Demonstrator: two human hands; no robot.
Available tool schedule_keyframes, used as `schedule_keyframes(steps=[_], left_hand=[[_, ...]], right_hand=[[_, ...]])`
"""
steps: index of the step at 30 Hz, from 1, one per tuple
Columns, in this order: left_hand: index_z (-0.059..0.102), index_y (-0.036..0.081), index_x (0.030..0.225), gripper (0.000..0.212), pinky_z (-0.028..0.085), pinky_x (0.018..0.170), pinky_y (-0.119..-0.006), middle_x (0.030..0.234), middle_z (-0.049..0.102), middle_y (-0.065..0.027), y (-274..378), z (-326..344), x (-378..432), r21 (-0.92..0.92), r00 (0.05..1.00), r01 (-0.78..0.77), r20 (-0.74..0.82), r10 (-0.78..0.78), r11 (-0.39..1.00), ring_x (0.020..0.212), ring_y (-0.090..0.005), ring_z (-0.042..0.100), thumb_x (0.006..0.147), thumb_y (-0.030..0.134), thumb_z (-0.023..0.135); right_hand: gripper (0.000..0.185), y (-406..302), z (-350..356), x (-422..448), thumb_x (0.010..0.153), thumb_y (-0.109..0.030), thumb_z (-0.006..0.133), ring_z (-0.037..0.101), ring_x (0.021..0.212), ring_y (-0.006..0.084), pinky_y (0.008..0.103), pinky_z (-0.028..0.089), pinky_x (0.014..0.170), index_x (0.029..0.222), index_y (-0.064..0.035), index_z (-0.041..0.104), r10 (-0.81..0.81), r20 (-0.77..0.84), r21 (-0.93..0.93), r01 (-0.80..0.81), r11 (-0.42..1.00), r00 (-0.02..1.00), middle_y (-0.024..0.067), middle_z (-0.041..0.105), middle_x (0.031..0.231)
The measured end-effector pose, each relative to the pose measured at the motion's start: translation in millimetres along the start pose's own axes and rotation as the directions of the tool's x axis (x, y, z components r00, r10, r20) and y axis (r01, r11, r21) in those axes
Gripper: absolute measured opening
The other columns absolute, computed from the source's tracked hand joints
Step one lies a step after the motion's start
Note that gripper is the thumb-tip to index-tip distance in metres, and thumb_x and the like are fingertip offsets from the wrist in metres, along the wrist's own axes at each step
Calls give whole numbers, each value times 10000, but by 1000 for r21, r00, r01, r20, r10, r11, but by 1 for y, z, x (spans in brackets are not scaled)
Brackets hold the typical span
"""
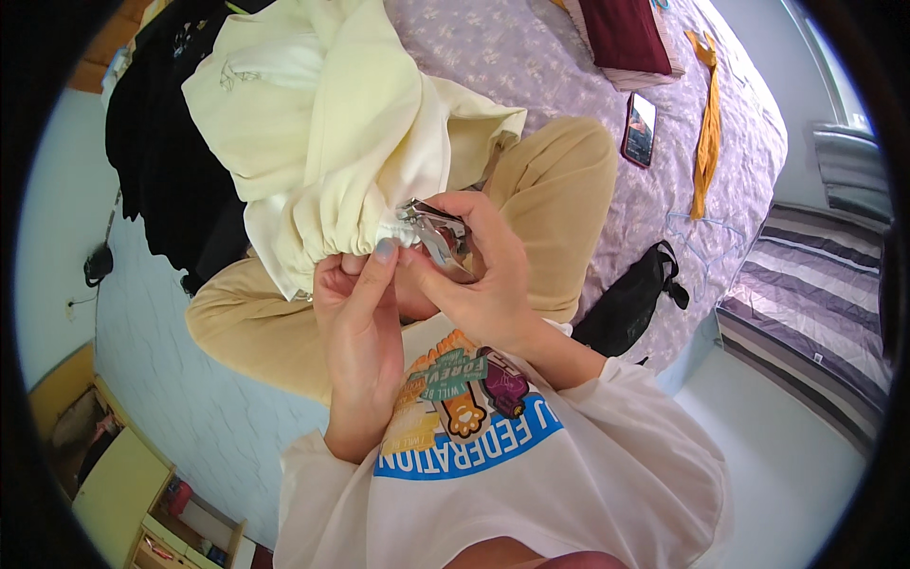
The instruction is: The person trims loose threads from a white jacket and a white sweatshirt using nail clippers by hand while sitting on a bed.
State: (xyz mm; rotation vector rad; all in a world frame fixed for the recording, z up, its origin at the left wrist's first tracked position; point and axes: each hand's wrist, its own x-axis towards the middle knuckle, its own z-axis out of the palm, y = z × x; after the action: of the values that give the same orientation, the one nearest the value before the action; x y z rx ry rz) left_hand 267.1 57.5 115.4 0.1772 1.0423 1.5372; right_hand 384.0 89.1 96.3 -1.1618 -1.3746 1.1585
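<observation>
A cream garment point(341, 156) with a white inner side is spread over my lap and the bed in front of me. My left hand point(359, 291) pinches its gathered edge point(341, 238) between thumb and fingers. In my right hand point(490, 263) is a shiny metal nail clipper point(441, 238), its jaws pointing left at the white part of that edge. The two thumbs are close together there. Whether the jaws touch the fabric I cannot tell, and my fingers hide part of the clipper.
Black clothing point(163, 142) lies to the left. On the flowered bedsheet point(498, 57) at right are a phone point(639, 130), a mustard fabric strip point(707, 135), a blue hanger point(707, 238) and a black bag point(625, 306). A maroon folded cloth point(625, 35) is farther back.
</observation>
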Motion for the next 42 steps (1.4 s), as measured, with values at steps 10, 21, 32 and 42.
schedule_keyframes(steps=[10,21,32,42], left_hand=[[521,1,1133,263,399,953,-329,1111,615,-70,10,10,-8,185,993,-20,118,-2,983,1019,-161,563,888,43,608],[630,47,1079,418,370,1001,-382,1259,526,-133,39,19,28,700,698,-703,644,314,127,1192,-304,452,670,-4,702],[648,29,967,291,368,1009,-408,1095,640,-96,30,-4,70,541,654,-709,745,133,453,1173,-291,501,682,-10,690],[650,11,957,186,483,637,-257,917,617,-77,21,-14,66,601,750,-635,631,199,486,853,-174,572,773,-13,655]], right_hand=[[326,-6,-6,13,796,26,692,587,893,97,244,490,786,1079,13,531,141,-3,292,-134,947,990,56,613,972],[344,-7,-21,18,805,65,681,606,968,116,246,503,821,1107,36,520,135,97,223,-153,963,986,83,615,1029],[345,-9,-24,22,805,21,695,574,955,97,237,490,809,1102,1,521,199,126,312,-230,922,972,46,590,1025],[337,-6,-16,23,816,10,691,594,905,97,228,500,803,1113,14,531,241,77,294,-253,922,967,55,615,1013]])
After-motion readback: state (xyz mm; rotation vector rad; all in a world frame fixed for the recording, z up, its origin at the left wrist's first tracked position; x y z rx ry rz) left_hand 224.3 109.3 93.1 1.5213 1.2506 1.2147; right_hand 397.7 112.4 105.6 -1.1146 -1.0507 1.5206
